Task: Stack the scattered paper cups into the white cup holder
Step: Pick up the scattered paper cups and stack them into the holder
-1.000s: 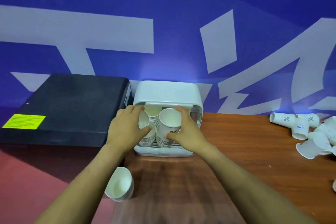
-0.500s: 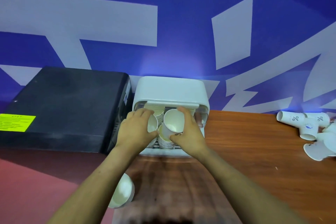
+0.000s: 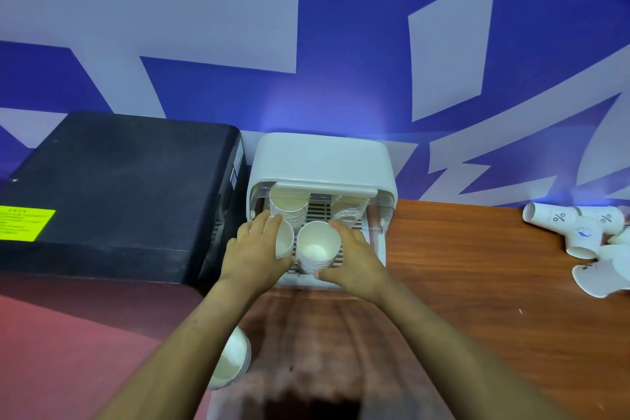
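The white cup holder (image 3: 322,160) stands against the blue wall with its front flap up. Inside are several stacks of white paper cups. My right hand (image 3: 354,261) grips the front right stack (image 3: 317,247), thumb low at its front and fingers round its right side. My left hand (image 3: 254,252) holds the front left stack (image 3: 283,242), which it mostly hides. Two more stacks (image 3: 289,206) sit at the back. Scattered paper cups (image 3: 579,235) lie on the wooden table (image 3: 477,283) at the far right. One loose cup (image 3: 231,361) lies under my left forearm.
A black box (image 3: 112,187) with a yellow label stands directly left of the holder. A red surface (image 3: 68,344) lies below it at the lower left. The blue and white wall rises right behind the holder.
The cup in my right hand has gone down onto the front right stack. Both hands have slid a little toward me along the front stacks. The camera has moved closer.
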Demonstrator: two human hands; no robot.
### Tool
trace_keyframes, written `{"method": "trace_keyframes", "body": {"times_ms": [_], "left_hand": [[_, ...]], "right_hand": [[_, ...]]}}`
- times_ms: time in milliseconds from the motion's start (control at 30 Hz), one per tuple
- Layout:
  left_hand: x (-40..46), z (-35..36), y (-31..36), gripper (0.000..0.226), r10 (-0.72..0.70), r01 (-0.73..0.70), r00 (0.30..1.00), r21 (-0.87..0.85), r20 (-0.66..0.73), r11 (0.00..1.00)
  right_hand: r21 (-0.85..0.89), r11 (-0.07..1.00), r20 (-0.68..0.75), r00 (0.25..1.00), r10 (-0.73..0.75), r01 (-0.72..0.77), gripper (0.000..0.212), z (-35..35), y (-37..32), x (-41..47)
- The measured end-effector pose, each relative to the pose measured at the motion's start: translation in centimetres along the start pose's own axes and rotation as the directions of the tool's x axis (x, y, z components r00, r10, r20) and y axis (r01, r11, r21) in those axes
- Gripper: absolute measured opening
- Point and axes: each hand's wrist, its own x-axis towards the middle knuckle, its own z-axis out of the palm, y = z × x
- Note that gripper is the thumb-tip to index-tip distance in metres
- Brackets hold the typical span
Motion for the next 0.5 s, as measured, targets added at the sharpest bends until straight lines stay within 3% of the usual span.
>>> {"method": "trace_keyframes", "body": {"times_ms": [233, 500], "left_hand": [[-0.9, -1.0, 0.3, 0.083, 0.005, -0.004, 1.0, -0.043, 0.01, 0.999], [-4.1, -3.7, 4.0, 0.046, 0.153, -0.185, 0.97, -0.17, -0.19, 0.968]], "right_hand": [[0.015, 1.0, -0.002, 1.0, 0.003, -0.003, 0.087, -0.8, -0.2, -0.1], [-0.044, 0.998, -0.074, 0.997, -0.036, 0.033, 0.065, -3.6, 0.6, -3.9]]}}
